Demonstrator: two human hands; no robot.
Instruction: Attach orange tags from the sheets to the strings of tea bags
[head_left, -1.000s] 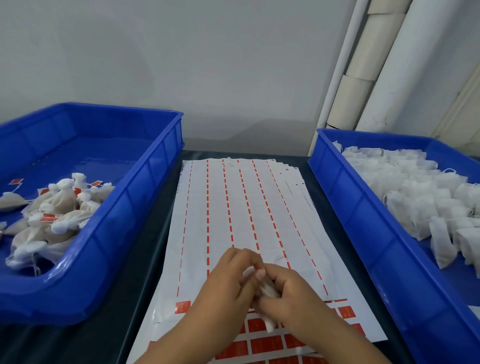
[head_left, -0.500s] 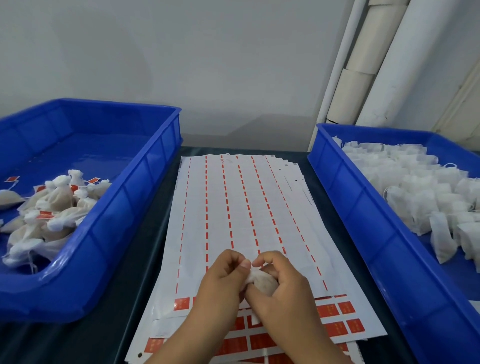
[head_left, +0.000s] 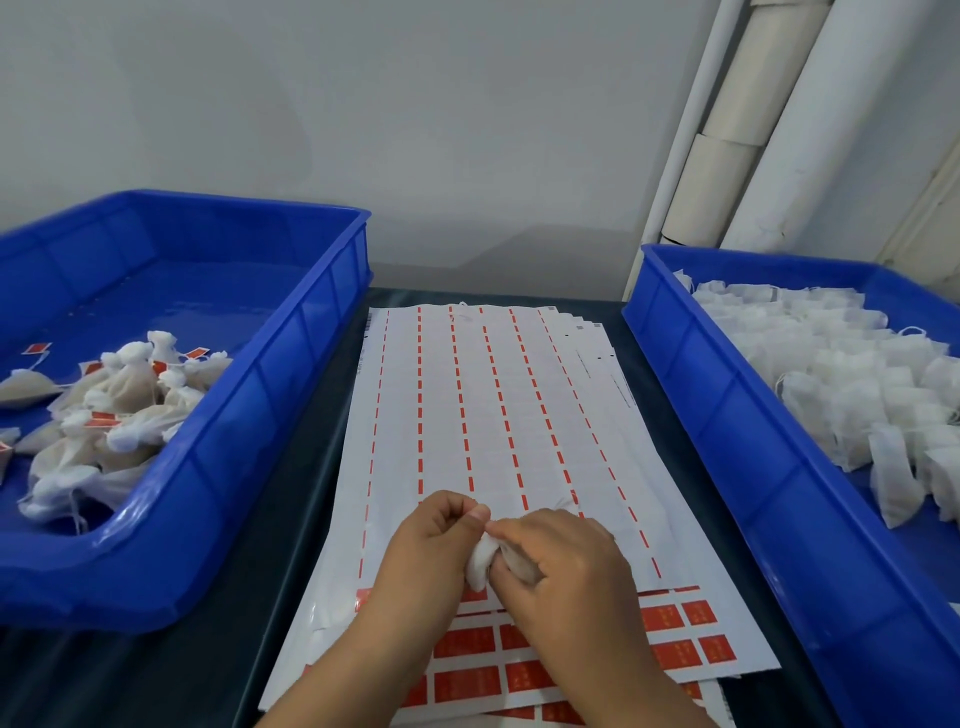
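Note:
A small white tea bag (head_left: 479, 564) is bunched between both hands above the sticker sheets (head_left: 493, 415). My left hand (head_left: 431, 545) pinches its top with thumb and forefinger. My right hand (head_left: 561, 571) curls round its body and meets the left fingertips. The top sheet is mostly peeled, with thin orange strips left; whole orange tags (head_left: 670, 618) remain in rows at its near end. I cannot make out the bag's string or any tag in my fingers.
A blue bin (head_left: 270, 395) at the left holds a pile of tea bags with orange tags (head_left: 104, 415). A blue bin (head_left: 727, 426) at the right holds several plain white tea bags (head_left: 857, 384). White pipes (head_left: 727, 156) stand behind on the right.
Both hands have stayed over the near end of the sheet, working the tea bag; the right hand's fingers have closed further round it and the view has shifted slightly.

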